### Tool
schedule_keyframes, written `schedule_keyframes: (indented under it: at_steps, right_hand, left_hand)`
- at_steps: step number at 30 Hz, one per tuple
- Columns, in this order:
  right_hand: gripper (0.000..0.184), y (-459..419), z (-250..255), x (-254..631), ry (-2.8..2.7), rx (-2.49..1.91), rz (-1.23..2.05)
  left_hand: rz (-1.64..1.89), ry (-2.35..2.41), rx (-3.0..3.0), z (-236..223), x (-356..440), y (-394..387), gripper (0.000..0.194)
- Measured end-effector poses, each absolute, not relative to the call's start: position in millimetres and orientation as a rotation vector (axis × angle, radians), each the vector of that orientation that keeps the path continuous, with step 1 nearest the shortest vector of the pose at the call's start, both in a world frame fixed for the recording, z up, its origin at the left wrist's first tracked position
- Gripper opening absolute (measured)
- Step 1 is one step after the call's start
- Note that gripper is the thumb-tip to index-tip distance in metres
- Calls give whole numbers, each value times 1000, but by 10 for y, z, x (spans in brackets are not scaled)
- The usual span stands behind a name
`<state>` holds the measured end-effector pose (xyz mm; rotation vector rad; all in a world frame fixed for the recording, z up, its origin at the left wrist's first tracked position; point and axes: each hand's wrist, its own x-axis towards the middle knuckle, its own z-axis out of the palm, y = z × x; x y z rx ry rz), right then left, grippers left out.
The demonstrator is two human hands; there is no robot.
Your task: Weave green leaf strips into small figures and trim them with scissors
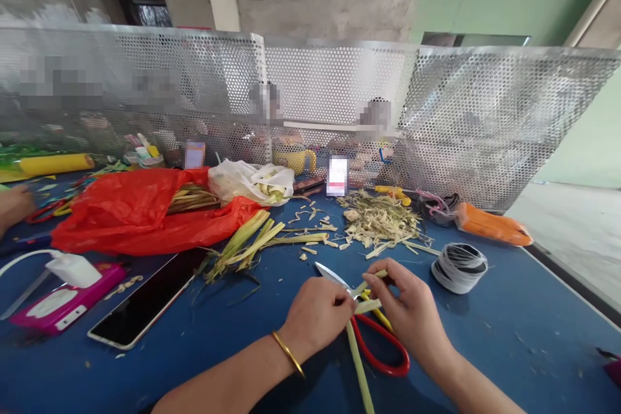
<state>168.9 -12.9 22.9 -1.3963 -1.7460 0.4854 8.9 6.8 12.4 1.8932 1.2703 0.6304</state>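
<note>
Near the front middle of the table, my left hand [317,310], with a gold bangle at its wrist, pinches a pale green plant strip [358,365] whose long end hangs toward the front edge. Just right of it, my right hand [405,301] has its fingers closed on a short piece of the same strip. The strip looks bent or crossed between the two hands; the exact fold is partly hidden by the fingers. Beneath the hands lie scissors [383,362] with red and yellow handles, blades pointing away to the left.
Behind my hands are a pile of plant scraps [383,220] and a bundle of strips [247,239] by a red plastic bag [130,207]. A spool of cord [458,267] stands right, a dark phone [145,301] and magenta power strip [72,301] left. A perforated metal screen [334,87] closes the back.
</note>
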Motion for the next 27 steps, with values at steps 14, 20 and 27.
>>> schedule_keyframes:
  at_steps: [14,20,27]
  right_hand:
    - [20,-239,212,1636,-2155,-1066,-477]
    - [23,-203,131,1621,-2218,-1075,-507]
    - [23,-214,116,1541,-2637,-847,-649]
  left_hand:
    - [772,679,680,175,88,170,13]
    - [829,662,728,163,82,172,15]
    - [891,709,711,92,106,172,26]
